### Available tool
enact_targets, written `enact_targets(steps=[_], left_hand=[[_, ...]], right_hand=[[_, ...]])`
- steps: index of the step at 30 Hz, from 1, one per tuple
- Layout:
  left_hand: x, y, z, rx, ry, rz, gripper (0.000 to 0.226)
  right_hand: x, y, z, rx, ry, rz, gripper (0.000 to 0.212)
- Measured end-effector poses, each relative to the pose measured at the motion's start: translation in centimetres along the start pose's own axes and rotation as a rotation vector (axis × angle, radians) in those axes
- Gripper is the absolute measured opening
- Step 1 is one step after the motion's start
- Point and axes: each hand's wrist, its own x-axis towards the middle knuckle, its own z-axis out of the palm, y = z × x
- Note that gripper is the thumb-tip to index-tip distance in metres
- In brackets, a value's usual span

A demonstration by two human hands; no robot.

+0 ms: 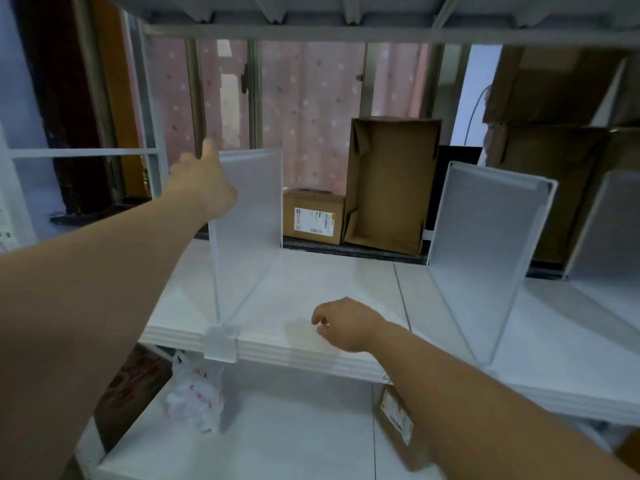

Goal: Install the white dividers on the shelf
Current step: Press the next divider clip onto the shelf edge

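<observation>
Open box: tall cardboard box (388,181) on end behind the shelf, open side facing the room.
Small box: taped, labelled (313,214), just left of the tall one.
Bag: white plastic bag (194,396) on the lower shelf.
Dividers: left divider (249,216) upright on white shelf (311,271), clip over the front edge; right divider (485,244) upright, well apart.
Left hand (201,181): against left divider's upper part; grip unclear.
Right hand (346,323): above the shelf between dividers, fingers loosely curled, holding nothing.
Room: pink dotted curtain (311,109) behind.

Single head view, close, facing forward-down across white shelf (311,289) toward window.
</observation>
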Motion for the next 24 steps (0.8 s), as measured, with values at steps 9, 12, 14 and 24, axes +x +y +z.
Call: enact_targets(steps=[9,12,14,24], left_hand=[[-4.5,8.0,1.8,0.365,-0.091,0.306,0.046],[-5.4,12.3,2.6,0.2,-0.23,0.394,0.035],[-6.7,15.3,3.0,0.037,-0.291,0.498,0.036],[-13.6,26.8,7.1,-0.307,-0.562,0.641,0.05]], right_hand=[[-7.7,6.3,-11.7,-0.235,0.681,0.343,0.03],[-9.7,7.9,-13.9,-0.267,0.861,0.481,0.031],[-11.5,8.9,-14.5,-0.126,1.089,0.53,0.044],[-14.6,13.4,-14.3,0.541,0.95,0.492,0.019]])
